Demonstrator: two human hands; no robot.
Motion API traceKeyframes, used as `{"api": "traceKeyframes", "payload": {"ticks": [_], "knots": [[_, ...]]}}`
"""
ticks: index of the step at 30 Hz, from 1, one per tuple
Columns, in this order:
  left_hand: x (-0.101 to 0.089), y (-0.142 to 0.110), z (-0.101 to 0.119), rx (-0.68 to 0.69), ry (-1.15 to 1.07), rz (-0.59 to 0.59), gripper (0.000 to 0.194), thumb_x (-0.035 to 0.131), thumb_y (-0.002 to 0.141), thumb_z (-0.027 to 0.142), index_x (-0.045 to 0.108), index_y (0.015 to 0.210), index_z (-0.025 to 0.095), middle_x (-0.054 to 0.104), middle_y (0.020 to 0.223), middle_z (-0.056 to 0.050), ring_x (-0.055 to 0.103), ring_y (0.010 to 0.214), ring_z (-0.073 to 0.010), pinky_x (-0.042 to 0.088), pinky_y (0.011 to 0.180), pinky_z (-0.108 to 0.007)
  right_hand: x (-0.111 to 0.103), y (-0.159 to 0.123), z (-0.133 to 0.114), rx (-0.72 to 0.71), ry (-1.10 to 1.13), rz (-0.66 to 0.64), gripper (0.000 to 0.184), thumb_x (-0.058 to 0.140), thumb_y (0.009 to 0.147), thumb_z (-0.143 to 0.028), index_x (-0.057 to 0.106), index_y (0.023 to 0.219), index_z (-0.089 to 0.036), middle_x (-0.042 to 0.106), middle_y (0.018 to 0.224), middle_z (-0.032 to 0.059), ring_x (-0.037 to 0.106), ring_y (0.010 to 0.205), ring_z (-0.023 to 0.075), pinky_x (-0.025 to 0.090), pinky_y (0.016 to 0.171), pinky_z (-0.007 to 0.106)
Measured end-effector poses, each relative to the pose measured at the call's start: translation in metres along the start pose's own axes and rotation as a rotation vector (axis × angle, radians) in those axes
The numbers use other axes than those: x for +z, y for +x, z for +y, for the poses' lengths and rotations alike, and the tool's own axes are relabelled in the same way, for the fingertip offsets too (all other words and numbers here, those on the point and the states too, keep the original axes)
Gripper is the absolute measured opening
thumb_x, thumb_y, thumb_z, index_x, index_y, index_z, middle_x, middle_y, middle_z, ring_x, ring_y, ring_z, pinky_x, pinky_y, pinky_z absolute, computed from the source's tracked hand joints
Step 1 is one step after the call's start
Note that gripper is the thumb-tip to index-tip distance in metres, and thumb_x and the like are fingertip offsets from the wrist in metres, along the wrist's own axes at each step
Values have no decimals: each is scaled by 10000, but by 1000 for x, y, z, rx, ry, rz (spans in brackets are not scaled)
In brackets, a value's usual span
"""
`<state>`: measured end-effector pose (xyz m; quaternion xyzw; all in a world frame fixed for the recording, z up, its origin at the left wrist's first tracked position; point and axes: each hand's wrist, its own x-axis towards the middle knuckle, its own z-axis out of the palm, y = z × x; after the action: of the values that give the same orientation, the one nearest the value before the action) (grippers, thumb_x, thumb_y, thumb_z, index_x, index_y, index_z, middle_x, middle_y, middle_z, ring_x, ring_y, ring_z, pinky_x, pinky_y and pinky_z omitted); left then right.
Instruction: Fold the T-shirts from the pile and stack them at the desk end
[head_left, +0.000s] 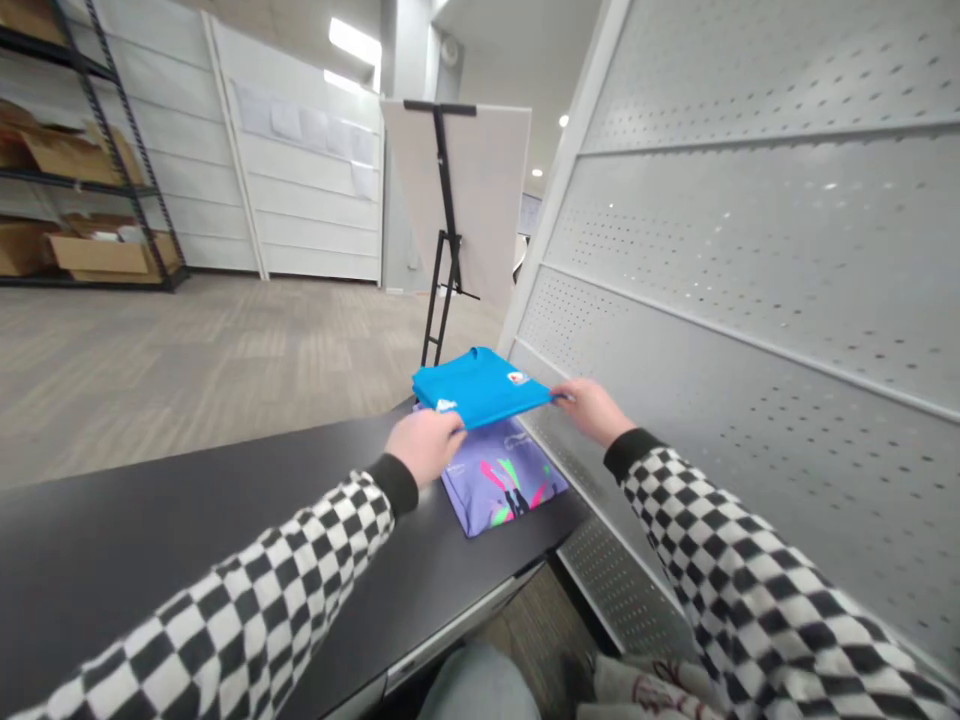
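A folded blue T-shirt [480, 387] is held flat between my two hands, its collar toward the far side. My left hand [426, 445] pinches its near left corner, and my right hand [591, 408] grips the right corner. Under the blue shirt, a folded purple T-shirt [495, 470] with a pink, green and black print lies on the dark table [315, 530]. The blue shirt covers the far part of the purple one. Whether the two shirts touch at the back I cannot tell.
A perforated grey metal panel [750, 250] rises close along the right side. Behind the table stands a black easel [442, 200] with a white board [491, 180]. Cardboard boxes [105, 255] sit on a black shelf rack [139, 190] at the far left. Grey fabric [637, 690] lies low at right.
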<state>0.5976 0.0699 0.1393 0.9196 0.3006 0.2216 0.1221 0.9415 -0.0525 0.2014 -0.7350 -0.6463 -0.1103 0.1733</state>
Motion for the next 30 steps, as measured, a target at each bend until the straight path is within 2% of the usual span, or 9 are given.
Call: {"api": "traceKeyframes", "payload": {"ticks": [2, 4, 7, 9, 14, 17, 20, 25, 30], "knots": [[46, -27, 3, -16, 34, -137, 268, 601, 1135, 351, 840, 1111, 232, 831, 1077, -122, 784, 1007, -271, 553, 881, -356, 43, -42, 14, -32, 5, -148, 221, 669, 1005, -159, 874, 1080, -194, 871, 1143, 128, 800, 1127, 306, 606, 1089, 462], [75, -44, 7, 3, 50, -195, 274, 584, 1135, 312, 836, 1063, 230, 834, 1082, -120, 784, 1056, -277, 565, 917, -365, 81, -80, 27, -2, 41, -217, 258, 646, 988, -166, 871, 1109, -200, 857, 1265, 140, 799, 1222, 314, 598, 1142, 469], [89, -50, 10, 52, 54, -130, 274, 571, 1139, 299, 818, 1054, 216, 833, 1111, -117, 765, 1126, -291, 568, 974, -391, 121, -118, 40, 90, 108, -150, 329, 573, 1043, -208, 842, 1233, -193, 824, 1378, 149, 783, 1296, 301, 592, 1176, 462], [87, -47, 10, 65, 66, -115, 267, 572, 1139, 300, 807, 1053, 207, 830, 1107, -118, 760, 1127, -295, 568, 976, -394, 132, -126, 42, 142, 120, -98, 352, 544, 1065, -225, 823, 1277, -190, 814, 1400, 151, 775, 1314, 300, 582, 1192, 463], [69, -30, 14, 47, 80, -122, 279, 524, 1164, 288, 779, 1104, 193, 815, 1111, -123, 772, 1100, -278, 566, 927, -372, 112, -105, 29, 140, 87, -149, 325, 545, 1057, -218, 819, 1231, -200, 836, 1315, 137, 789, 1239, 293, 584, 1149, 428], [51, -21, 25, 18, 71, -67, 298, 482, 1180, 286, 761, 1151, 186, 795, 1146, -130, 780, 1063, -265, 567, 880, -361, 89, -89, 22, 141, 82, -107, 321, 519, 1076, -246, 816, 1189, -203, 846, 1229, 140, 795, 1160, 292, 592, 1084, 410], [40, -24, 39, 63, 58, -40, 300, 467, 1177, 252, 753, 1134, 175, 768, 1116, -136, 774, 1041, -254, 569, 873, -352, 76, -91, 23, 144, 96, -65, 329, 511, 1074, -280, 811, 1184, -199, 844, 1211, 155, 795, 1139, 314, 599, 1052, 434], [62, -62, 56, 164, 49, -134, 256, 493, 1139, 181, 747, 1116, 187, 754, 1056, -127, 771, 987, -277, 592, 823, -380, 89, -132, 37, 116, 137, -128, 345, 516, 1052, -305, 812, 1205, -217, 847, 1240, 141, 803, 1172, 324, 614, 1087, 481], [89, -90, 54, 165, 51, -216, 251, 509, 1107, 121, 749, 1109, 195, 766, 1047, -117, 767, 1014, -278, 596, 839, -379, 108, -163, 43, 65, 110, -137, 387, 489, 1073, -300, 819, 1257, -214, 816, 1374, 154, 780, 1292, 330, 607, 1170, 522]]}}
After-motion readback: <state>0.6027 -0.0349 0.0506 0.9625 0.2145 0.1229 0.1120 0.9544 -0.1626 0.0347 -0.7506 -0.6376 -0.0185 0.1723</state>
